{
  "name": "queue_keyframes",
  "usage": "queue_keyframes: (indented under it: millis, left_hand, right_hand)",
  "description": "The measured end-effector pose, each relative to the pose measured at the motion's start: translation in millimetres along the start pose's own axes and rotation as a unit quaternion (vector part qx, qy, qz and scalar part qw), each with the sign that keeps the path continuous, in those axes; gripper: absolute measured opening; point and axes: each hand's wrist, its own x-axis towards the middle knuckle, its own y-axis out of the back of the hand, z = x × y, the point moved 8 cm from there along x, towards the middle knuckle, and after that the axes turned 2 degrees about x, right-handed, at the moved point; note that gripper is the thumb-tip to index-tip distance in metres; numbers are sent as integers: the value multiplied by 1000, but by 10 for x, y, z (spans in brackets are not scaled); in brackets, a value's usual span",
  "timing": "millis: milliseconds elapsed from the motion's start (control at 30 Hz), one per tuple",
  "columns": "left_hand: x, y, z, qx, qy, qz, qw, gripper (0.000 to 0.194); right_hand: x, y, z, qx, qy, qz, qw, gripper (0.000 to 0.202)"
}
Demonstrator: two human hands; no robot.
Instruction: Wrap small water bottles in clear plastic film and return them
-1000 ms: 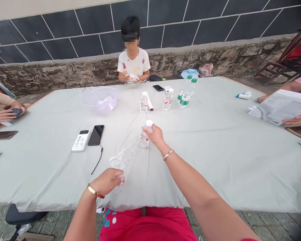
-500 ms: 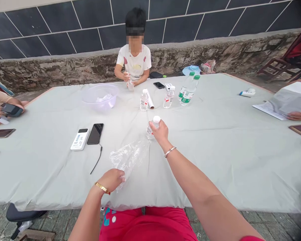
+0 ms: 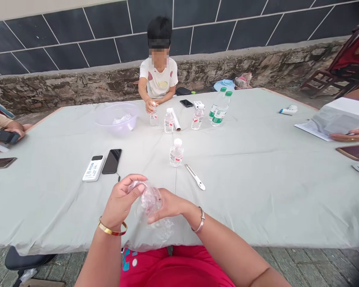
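Note:
Crumpled clear plastic wrap (image 3: 151, 199) is between my two hands, low over the near edge of the covered table (image 3: 242, 207). My left hand (image 3: 124, 199), with a gold bracelet, pinches the upper left of the wrap. Curled around its right side is my right hand (image 3: 170, 205), with a silver bracelet. A small water bottle with a white cap (image 3: 176, 153) stands upright beyond my hands, touched by neither. Right of it lies a white utility knife (image 3: 195, 177). A black phone (image 3: 111, 161) and a white power bank (image 3: 93, 168) lie to the left.
Across the table a person (image 3: 158, 79) holds another small bottle (image 3: 153, 115). Two more small bottles, a roll (image 3: 176, 119), a purple basin (image 3: 116, 119) and green-capped bottles (image 3: 221, 109) stand or lie farther back. Other people's hands show at both sides, with papers (image 3: 314, 125) at the right.
My right hand has let go of the small bottle and come back to the plastic wrap. My left hand has lifted the wrap, now bunched up. The knife has come into view.

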Motion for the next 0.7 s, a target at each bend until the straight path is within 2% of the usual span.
queue_keyframes:
  millis: [100,167,200,233,267,333,400,433,467,533,600,700]
  left_hand:
    - [86,316,-94,-57,-25,165,984,39]
    - [106,436,-203,14,-38,246,969,40]
    - [118,441,-255,85,-39,261,961,39]
    - [141,399,-311,168,-34,250,953,37]
    - [175,317,-383,245,-24,211,946,34]
    - [223,83,-577,328,5,77,942,38]
    - [200,-122,-745,272,43,-48,960,50]
    - [185,-176,-776,201,56,-72,975,53]
    - [185,-190,-777,113,64,-66,989,54]
    - [218,-142,-749,-57,60,5,997,49]
    - [261,-101,-733,-162,41,78,983,41]
    - [302,-144,-755,-182,23,128,975,37]
  right_hand:
    - [14,-90,367,-66,-116,40,990,21]
    - [-30,-96,425,-171,-138,48,974,22]
    - [-57,-91,391,-237,-133,44,961,22]
    - [-84,-76,324,-296,-119,40,947,20]
    - [-108,-49,237,-339,-100,38,935,18]
    - [-144,67,48,-354,-57,59,931,15]
    - [-167,281,-62,-294,-37,132,946,12]
    - [-182,404,-58,-253,-42,184,949,14]
    - [-202,507,-15,-215,-53,238,946,18]
    - [-220,577,121,-164,-66,307,935,24]
    - [-188,476,237,-147,-53,317,935,27]
    - [-128,250,338,-123,-37,294,947,30]
